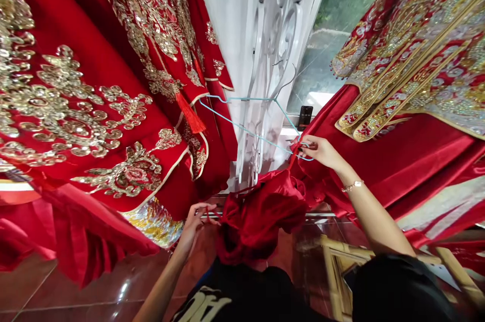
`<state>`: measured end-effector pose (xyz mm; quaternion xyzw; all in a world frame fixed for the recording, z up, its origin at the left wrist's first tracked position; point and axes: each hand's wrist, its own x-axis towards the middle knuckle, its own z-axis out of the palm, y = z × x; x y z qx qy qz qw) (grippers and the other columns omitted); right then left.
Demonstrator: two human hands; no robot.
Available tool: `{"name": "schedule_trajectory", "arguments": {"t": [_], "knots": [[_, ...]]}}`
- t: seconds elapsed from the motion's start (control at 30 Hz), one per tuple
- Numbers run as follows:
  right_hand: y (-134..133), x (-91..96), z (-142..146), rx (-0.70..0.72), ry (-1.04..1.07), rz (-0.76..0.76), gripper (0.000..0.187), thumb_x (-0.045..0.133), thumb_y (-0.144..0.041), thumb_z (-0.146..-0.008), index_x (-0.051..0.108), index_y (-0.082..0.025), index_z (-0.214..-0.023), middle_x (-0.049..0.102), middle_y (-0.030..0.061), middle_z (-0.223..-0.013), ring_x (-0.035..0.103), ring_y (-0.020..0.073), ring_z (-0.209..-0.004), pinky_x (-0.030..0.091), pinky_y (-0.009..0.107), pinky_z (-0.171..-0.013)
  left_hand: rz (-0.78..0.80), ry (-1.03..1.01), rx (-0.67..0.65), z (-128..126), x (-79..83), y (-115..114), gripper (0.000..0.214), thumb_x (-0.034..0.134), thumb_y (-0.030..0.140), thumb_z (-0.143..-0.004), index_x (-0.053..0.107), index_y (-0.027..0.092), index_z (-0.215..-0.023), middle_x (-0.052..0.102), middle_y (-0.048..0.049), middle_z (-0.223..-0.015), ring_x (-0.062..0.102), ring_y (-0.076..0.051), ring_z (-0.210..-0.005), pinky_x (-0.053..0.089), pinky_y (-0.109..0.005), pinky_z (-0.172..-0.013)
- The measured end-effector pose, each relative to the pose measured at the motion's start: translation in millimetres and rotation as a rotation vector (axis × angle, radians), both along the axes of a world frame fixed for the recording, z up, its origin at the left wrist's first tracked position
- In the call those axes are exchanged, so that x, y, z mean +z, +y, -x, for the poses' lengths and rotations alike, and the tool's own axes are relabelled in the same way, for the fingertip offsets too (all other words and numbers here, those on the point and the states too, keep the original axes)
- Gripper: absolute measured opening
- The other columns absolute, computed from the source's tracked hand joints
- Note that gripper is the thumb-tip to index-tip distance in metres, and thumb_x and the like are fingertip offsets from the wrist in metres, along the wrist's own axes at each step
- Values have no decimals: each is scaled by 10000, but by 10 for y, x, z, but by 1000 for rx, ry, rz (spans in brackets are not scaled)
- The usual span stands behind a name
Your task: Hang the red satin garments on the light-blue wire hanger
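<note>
Between my hands hangs a bunched red satin garment (261,216) with thin straps. My right hand (320,151) pinches one end of a light blue clothes hanger (253,99), with a red strap of the garment at its fingertips. The hanger is tilted on its side. Its hook points up and right, and its other end reaches the gown on the left. Lower down, my left hand (195,221) has its fingers closed on another red strap (207,215) at the garment's left side. The garment's lower part lies close against my body.
A red gown (98,49) with gold sequins and a red tassel (191,113) fills the left. Another beaded red gown (401,135) stands at right. White scrollwork (278,34), a window and a phone (305,118) are ahead. A bamboo-framed piece (333,276) stands lower right.
</note>
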<state>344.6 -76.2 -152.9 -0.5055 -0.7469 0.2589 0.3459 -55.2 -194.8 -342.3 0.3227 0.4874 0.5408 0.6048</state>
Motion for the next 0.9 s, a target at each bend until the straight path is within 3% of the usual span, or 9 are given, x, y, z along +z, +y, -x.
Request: {"name": "schedule_trajectory", "arguments": {"t": [0.07, 0.13, 0.23, 0.33, 0.43, 0.53, 0.63, 0.73, 0.9], "knots": [[-55, -6, 7, 28, 2, 64, 278, 602, -404, -742, 663, -191, -911, 704, 54, -848, 599, 169, -624, 499, 318, -615, -68, 16, -63, -23, 141, 66, 395, 670, 281, -693, 530, 220, -1057, 739, -81, -1167, 713, -170, -644, 584, -362, -724], [-102, 29, -33, -1, -69, 21, 254, 604, -418, -740, 648, -196, -855, 690, 44, -813, 577, 164, -631, 470, 300, -613, -128, 51, -143, -36, 348, 159, 460, 679, 283, -711, 499, 232, -1131, 722, -92, -1203, 706, -150, -634, 586, -347, -716], [-142, 124, -151, -271, -275, -212, 300, 574, -499, -785, 544, -218, -686, 602, 20, -634, 500, 150, -574, 389, 284, -585, -233, 86, -215, -69, 747, 360, 573, 694, 397, -812, 402, 275, -1290, 691, -116, -1253, 736, -160, -732, 597, -349, -754], [-165, 228, -286, -572, -540, -402, 409, 503, -564, -826, 386, -240, -607, 527, 30, -541, 442, 155, -534, 291, 292, -557, -349, 60, -138, -117, 1138, 635, 644, 679, 556, -838, 347, 304, -1329, 697, -114, -1212, 748, -231, -961, 608, -360, -763], [-172, 324, -408, -700, -722, -489, 418, 450, -570, -854, 351, -240, -617, 561, 71, -562, 460, 172, -554, 239, 295, -555, -428, 14, 7, -145, 1433, 947, 626, 672, 618, -829, 368, 308, -1280, 713, -90, -1146, 704, -261, -1128, 616, -393, -808], [-144, 401, -499, -676, -797, -518, 429, 442, -563, -872, 344, -237, -610, 549, 76, -544, 450, 165, -545, 228, 288, -547, -471, -2, 55, -147, 1652, 1228, 533, 612, 622, -876, 407, 300, -1247, 724, -85, -1125, 675, -244, -1188, 604, -414, -873], [-93, 439, -538, -610, -800, -511, 453, 441, -570, -883, 337, -238, -593, 512, 62, -521, 422, 152, -524, 228, 282, -542, -450, 24, 19, -172, 1849, 1421, 501, 556, 636, -907, 440, 272, -1231, 739, -109, -1094, 681, -253, -1170, 596, -449, -885], [-42, 430, -531, -546, -768, -503, 460, 426, -570, -891, 321, -241, -587, 489, 51, -517, 408, 148, -520, 241, 281, -547, -430, 87, -81, -289, 2044, 1508, 509, 530, 646, -921, 461, 238, -1217, 748, -122, -1030, 709, -261, -1089, 605, -451, -844], [49, 340, -515, -500, -683, -540, 462, 442, -550, -875, 291, -244, -564, 442, 26, -489, 403, 148, -511, 257, 283, -551, -459, 179, -204, -700, 2316, 1554, 447, 484, 596, -965, 474, 210, -1191, 722, -93, -944, 742, -225, -850, 610, -373, -740]]}}
